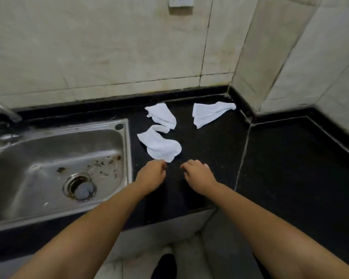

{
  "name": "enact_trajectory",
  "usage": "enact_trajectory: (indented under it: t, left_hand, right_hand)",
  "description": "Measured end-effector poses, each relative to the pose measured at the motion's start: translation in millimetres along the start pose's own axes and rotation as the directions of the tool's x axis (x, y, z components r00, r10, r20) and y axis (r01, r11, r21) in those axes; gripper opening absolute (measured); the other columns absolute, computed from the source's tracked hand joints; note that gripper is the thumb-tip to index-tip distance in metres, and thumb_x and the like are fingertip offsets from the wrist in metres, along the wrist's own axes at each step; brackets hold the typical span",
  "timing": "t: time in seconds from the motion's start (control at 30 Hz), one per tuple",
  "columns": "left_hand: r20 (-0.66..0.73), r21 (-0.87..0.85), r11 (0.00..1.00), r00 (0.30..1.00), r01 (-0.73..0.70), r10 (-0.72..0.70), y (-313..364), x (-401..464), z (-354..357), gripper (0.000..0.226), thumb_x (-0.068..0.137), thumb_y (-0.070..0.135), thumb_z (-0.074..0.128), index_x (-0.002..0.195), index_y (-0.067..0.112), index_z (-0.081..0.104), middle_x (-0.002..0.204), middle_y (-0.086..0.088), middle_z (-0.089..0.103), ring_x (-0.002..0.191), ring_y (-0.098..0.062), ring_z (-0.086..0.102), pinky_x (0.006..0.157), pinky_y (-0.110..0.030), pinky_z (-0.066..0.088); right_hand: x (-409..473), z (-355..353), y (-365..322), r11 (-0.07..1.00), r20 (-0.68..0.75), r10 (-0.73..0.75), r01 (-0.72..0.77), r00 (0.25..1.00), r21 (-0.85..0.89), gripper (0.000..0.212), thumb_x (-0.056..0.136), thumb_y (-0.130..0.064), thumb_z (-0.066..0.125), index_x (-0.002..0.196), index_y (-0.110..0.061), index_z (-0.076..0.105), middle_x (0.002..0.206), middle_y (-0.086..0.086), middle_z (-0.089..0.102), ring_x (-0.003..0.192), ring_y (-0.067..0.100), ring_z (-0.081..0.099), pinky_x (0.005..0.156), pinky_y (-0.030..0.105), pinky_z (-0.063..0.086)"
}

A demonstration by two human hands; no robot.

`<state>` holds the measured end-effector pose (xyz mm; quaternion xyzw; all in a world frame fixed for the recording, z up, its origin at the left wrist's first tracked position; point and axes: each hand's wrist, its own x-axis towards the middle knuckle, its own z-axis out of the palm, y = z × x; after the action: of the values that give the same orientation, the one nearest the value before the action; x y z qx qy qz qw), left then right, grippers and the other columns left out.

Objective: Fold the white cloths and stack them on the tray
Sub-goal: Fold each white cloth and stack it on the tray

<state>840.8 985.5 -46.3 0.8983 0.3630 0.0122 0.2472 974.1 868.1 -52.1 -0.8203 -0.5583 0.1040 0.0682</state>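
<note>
Three crumpled white cloths [159, 144] lay near the black countertop's [290, 158] back edge, right of the steel sink [54, 168]. The left hand [151, 174] touched the nearest cloth's corner; the right hand [198, 176] hovered, fingers curled.

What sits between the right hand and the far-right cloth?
Only bare black counter lies between the right hand and the far-right cloth, per the head view.

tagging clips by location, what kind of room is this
Most likely a home kitchen: a stainless steel sink with a faucet, set in a black stone counter against tiled walls.
</note>
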Motion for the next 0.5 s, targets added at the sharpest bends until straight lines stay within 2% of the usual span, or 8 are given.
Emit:
enact_trajectory:
  t: [0.07, 0.17, 0.23, 0.3, 0.37, 0.43, 0.5]
  left_hand:
    - [0.018, 0.064, 0.998, 1.000, -0.025, 0.024, -11, 35, 1, 0.021, 0.089, 0.014, 0.045, 0.103, 0.009, 0.060, 0.106, -0.009, 0.059, 0.098, -0.030, 0.057, 0.080, -0.042, 0.050]
    - [0.083, 0.214, 0.972, 0.993, -0.099, 0.083, -30, 73, 8, 0.031, 0.091, 0.015, 0.044, 0.121, 0.012, 0.053, 0.123, -0.007, 0.052, 0.112, -0.028, 0.050, 0.086, -0.039, 0.044]
    - [0.095, 0.246, 0.957, 0.987, -0.153, 0.133, -41, 87, 15, 0.032, 0.091, 0.016, 0.046, 0.121, 0.011, 0.053, 0.124, -0.008, 0.051, 0.112, -0.027, 0.050, 0.084, -0.036, 0.041]
    - [0.065, 0.229, 0.951, 0.978, -0.206, 0.196, -48, 95, 17, 0.028, 0.090, 0.018, 0.046, 0.114, 0.009, 0.058, 0.115, -0.009, 0.057, 0.103, -0.029, 0.055, 0.079, -0.037, 0.042]
    - [0.027, 0.226, 0.941, 0.967, -0.253, 0.254, -51, 98, 17, 0.028, 0.086, 0.023, 0.044, 0.099, 0.010, 0.065, 0.099, -0.008, 0.063, 0.088, -0.029, 0.061, 0.070, -0.037, 0.045]
    - [-0.007, 0.245, 0.930, 0.958, -0.275, 0.285, -52, 100, 15, 0.024, 0.082, 0.026, 0.045, 0.084, 0.013, 0.066, 0.084, -0.004, 0.064, 0.076, -0.025, 0.062, 0.066, -0.034, 0.045]
    - [-0.052, 0.190, 0.947, 0.960, -0.260, 0.274, -48, 101, 8, 0.013, 0.083, 0.023, 0.054, 0.079, 0.014, 0.063, 0.080, -0.001, 0.063, 0.078, -0.023, 0.061, 0.072, -0.033, 0.041]
  right_hand:
    - [40, 1, 3, 0.999, 0.029, -0.032, 0.033, 0.999, -0.012, 0.033, 0.096, -0.019, 0.041, 0.127, -0.018, 0.052, 0.129, 0.004, 0.051, 0.119, 0.025, 0.045, 0.095, 0.040, 0.037]
    - [82, 14, 3, 0.997, 0.081, -0.081, 0.081, 0.993, 0.005, 0.035, 0.094, -0.024, 0.046, 0.128, -0.017, 0.052, 0.131, 0.003, 0.049, 0.122, 0.024, 0.043, 0.096, 0.037, 0.035]
    - [97, 28, 0, 0.997, 0.074, -0.079, 0.077, 0.994, 0.018, 0.033, 0.091, -0.027, 0.054, 0.121, -0.015, 0.056, 0.125, 0.006, 0.051, 0.118, 0.025, 0.046, 0.090, 0.037, 0.037]
    - [107, 35, -3, 0.997, 0.005, -0.080, 0.079, 0.997, 0.011, 0.028, 0.077, -0.026, 0.070, 0.102, -0.015, 0.065, 0.103, 0.007, 0.060, 0.099, 0.027, 0.059, 0.074, 0.038, 0.044]
    - [112, 38, -4, 0.992, -0.056, -0.122, 0.121, 0.991, -0.027, 0.026, 0.061, -0.024, 0.081, 0.081, -0.018, 0.068, 0.081, 0.002, 0.063, 0.076, 0.024, 0.064, 0.059, 0.032, 0.046]
    - [116, 35, -4, 0.989, -0.103, -0.131, 0.136, 0.986, 0.048, 0.019, 0.065, -0.022, 0.077, 0.079, -0.015, 0.066, 0.080, 0.003, 0.062, 0.077, 0.024, 0.062, 0.063, 0.033, 0.046]
    - [117, 20, -1, 0.972, -0.135, -0.030, 0.060, 0.990, 0.227, 0.009, 0.081, -0.019, 0.063, 0.085, -0.012, 0.060, 0.086, 0.003, 0.059, 0.086, 0.021, 0.055, 0.076, 0.034, 0.039]
